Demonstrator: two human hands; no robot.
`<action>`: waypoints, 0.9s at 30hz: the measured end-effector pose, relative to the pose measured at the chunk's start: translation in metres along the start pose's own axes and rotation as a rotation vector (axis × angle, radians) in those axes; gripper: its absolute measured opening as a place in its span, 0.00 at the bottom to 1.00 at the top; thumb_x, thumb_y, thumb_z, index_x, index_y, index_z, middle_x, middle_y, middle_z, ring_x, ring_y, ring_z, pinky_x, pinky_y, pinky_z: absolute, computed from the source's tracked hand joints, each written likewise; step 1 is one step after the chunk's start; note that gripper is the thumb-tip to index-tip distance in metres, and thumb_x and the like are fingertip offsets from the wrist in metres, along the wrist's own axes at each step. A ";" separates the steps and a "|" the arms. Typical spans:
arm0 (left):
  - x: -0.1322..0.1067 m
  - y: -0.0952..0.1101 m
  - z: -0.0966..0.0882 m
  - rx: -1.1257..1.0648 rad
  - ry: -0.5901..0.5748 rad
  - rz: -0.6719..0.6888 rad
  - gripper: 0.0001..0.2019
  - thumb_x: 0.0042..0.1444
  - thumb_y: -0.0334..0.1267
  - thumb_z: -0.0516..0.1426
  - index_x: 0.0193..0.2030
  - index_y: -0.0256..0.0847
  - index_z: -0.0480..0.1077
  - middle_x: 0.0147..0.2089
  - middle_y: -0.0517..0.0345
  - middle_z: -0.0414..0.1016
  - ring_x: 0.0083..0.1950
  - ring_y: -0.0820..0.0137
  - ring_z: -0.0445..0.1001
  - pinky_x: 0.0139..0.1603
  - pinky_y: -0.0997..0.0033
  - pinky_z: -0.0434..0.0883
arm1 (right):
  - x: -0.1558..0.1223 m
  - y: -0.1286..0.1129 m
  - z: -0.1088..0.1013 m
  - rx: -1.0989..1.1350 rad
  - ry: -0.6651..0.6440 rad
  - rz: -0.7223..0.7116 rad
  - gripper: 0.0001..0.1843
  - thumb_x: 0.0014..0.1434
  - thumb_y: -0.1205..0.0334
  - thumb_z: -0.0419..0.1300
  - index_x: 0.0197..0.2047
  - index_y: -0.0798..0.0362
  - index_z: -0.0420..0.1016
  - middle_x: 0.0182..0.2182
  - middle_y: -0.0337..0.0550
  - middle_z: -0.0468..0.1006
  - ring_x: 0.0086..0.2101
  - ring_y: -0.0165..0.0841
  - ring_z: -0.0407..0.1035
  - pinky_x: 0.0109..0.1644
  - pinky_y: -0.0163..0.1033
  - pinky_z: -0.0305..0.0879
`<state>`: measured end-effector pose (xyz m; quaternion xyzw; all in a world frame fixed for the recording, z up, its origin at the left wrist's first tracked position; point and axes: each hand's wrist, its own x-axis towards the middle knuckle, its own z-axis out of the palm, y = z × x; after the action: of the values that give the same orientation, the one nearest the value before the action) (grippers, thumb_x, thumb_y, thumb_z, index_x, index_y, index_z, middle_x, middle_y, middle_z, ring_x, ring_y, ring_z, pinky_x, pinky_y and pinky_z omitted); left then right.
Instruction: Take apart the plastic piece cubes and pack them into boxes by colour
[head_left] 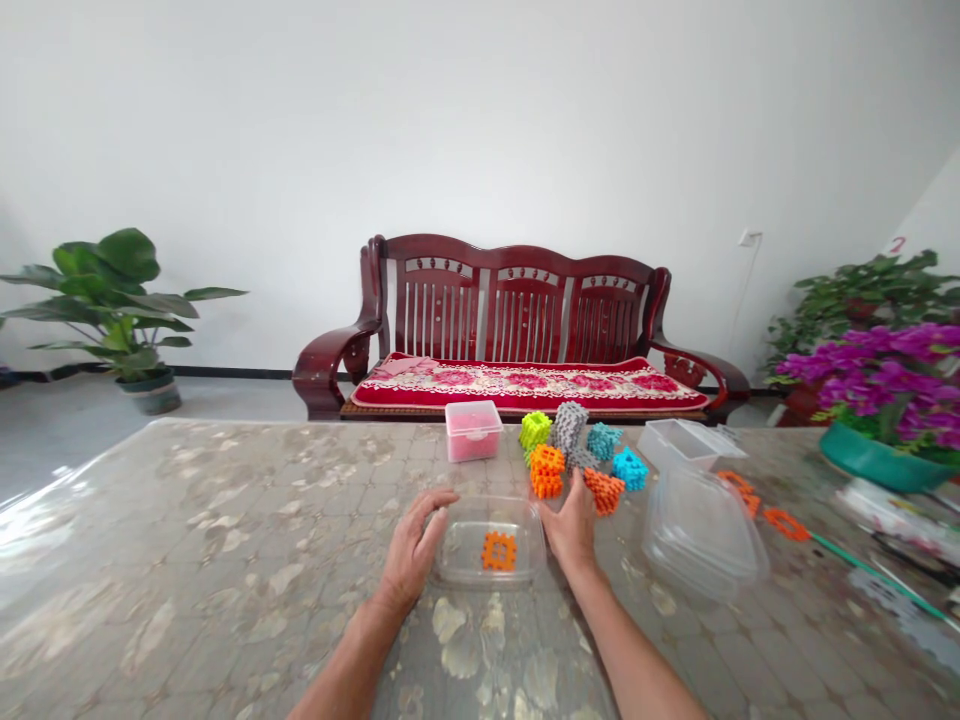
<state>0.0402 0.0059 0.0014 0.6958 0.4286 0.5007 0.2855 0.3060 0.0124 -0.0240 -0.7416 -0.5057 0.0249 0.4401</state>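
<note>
A white-walled room lies behind a long table [187, 560] under a marbled, stone-patterned cover, with a dark red wooden bench [517, 300] and its flowered cushion against the far wall. Near the table's front edge sits a shallow clear container [457, 562], and everything else is placed from it. Inside it, a little right of its middle, a single flat orange grid piece [499, 551] lies on the bottom. The left hand [416, 545] rests against the container's left wall, open, its fingers loosely curved along the rim and closed on nothing. The right hand [574, 525] lies against the container's right side, also open, with the fingers stretched flat and pointing away from the person; it holds nothing. Just beyond the right hand's fingertips is a cluster of lattice cubes: two orange cubes [547, 471] nearest, then a green cube [535, 429], a grey cube [570, 425] and blue ones [630, 468] farther back. Straight behind the container stands a small pink box [473, 430]. To the container's right lie more clear tubs [701, 535], with loose flat orange pieces [786, 523] beyond them. Far to its right is a green pot of purple flowers [892, 380]; far to its left, on the floor, stands a leafy plant [112, 290].
</note>
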 end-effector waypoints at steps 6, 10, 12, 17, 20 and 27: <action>-0.004 0.004 0.002 0.009 0.038 -0.054 0.17 0.61 0.47 0.51 0.46 0.41 0.76 0.49 0.50 0.79 0.53 0.58 0.75 0.58 0.56 0.71 | 0.005 -0.022 0.003 -0.209 -0.077 0.047 0.50 0.52 0.52 0.63 0.70 0.63 0.46 0.55 0.69 0.70 0.55 0.58 0.65 0.57 0.56 0.59; -0.011 0.005 -0.001 0.018 0.051 -0.105 0.17 0.60 0.48 0.52 0.46 0.41 0.76 0.47 0.51 0.79 0.50 0.59 0.76 0.54 0.58 0.73 | 0.010 -0.025 0.007 -0.258 -0.031 0.046 0.53 0.50 0.52 0.66 0.71 0.59 0.44 0.51 0.65 0.74 0.52 0.56 0.68 0.56 0.54 0.60; -0.014 0.005 -0.003 0.010 0.052 -0.129 0.18 0.60 0.48 0.51 0.47 0.41 0.75 0.47 0.51 0.79 0.49 0.60 0.77 0.53 0.59 0.73 | 0.011 -0.026 0.008 -0.275 -0.023 0.059 0.52 0.51 0.52 0.65 0.71 0.60 0.44 0.51 0.65 0.74 0.51 0.55 0.68 0.56 0.54 0.60; -0.015 0.004 -0.005 -0.005 0.027 -0.160 0.19 0.61 0.48 0.51 0.50 0.40 0.74 0.47 0.51 0.79 0.49 0.60 0.77 0.51 0.59 0.74 | 0.013 -0.028 0.007 -0.340 -0.064 0.098 0.48 0.55 0.53 0.61 0.70 0.66 0.46 0.52 0.68 0.74 0.52 0.55 0.68 0.55 0.52 0.61; -0.013 0.004 -0.005 -0.008 0.000 -0.159 0.19 0.62 0.48 0.51 0.52 0.40 0.73 0.48 0.51 0.79 0.49 0.60 0.77 0.51 0.59 0.73 | 0.012 -0.030 0.003 -0.374 -0.065 0.101 0.45 0.56 0.55 0.60 0.69 0.68 0.48 0.50 0.67 0.75 0.51 0.54 0.69 0.56 0.50 0.60; -0.013 0.001 -0.004 0.013 -0.043 -0.105 0.19 0.64 0.47 0.49 0.54 0.41 0.71 0.52 0.50 0.76 0.51 0.61 0.76 0.54 0.58 0.72 | -0.008 -0.023 -0.018 -0.353 -0.095 0.081 0.48 0.58 0.46 0.59 0.68 0.73 0.48 0.49 0.71 0.74 0.52 0.55 0.69 0.57 0.51 0.58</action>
<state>0.0353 -0.0064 -0.0027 0.6846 0.4616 0.4672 0.3162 0.2939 -0.0025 -0.0007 -0.8249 -0.4924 -0.0114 0.2774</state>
